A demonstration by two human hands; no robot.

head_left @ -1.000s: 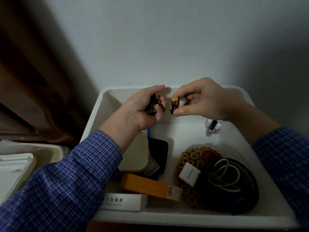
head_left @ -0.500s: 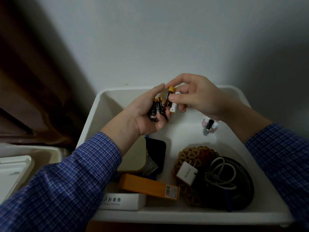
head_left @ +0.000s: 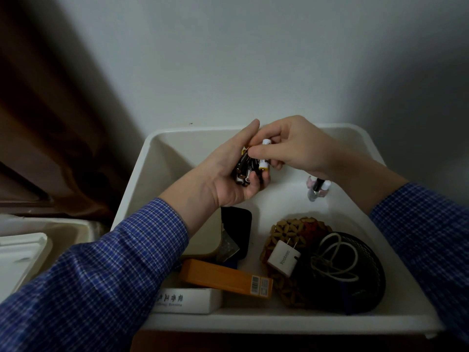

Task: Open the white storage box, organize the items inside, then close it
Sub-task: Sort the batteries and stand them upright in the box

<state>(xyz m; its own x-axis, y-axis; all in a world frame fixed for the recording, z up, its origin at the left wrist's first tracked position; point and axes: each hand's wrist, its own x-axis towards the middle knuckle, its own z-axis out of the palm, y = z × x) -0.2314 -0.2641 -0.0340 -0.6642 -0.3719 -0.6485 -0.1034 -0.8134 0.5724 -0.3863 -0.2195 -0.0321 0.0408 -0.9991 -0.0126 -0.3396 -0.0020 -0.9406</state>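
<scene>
The white storage box (head_left: 162, 158) stands open against the wall. My left hand (head_left: 228, 174) is palm up over its far end, cupping several dark batteries (head_left: 243, 171) in curled fingers. My right hand (head_left: 291, 146) reaches over that palm and pinches a white and yellow battery (head_left: 265, 156) against the bunch. Inside the box lie small nail polish bottles (head_left: 317, 189), a white charger plug (head_left: 283, 257) on a woven wooden mat (head_left: 291, 227), a white cable (head_left: 337, 257) on a black round mesh thing (head_left: 355, 283), an orange carton (head_left: 223, 278), a white carton (head_left: 185, 301) and a black pouch (head_left: 238, 224).
A beige flat case (head_left: 205, 237) sits partly under my left forearm. The box lid (head_left: 20, 252) lies to the left on another pale surface. A brown curtain (head_left: 50, 123) hangs at the left, and a white wall stands right behind the box.
My right hand has carried its batteries leftward onto my left palm. The left hand opened somewhat to take them, and the two hands now touch.
</scene>
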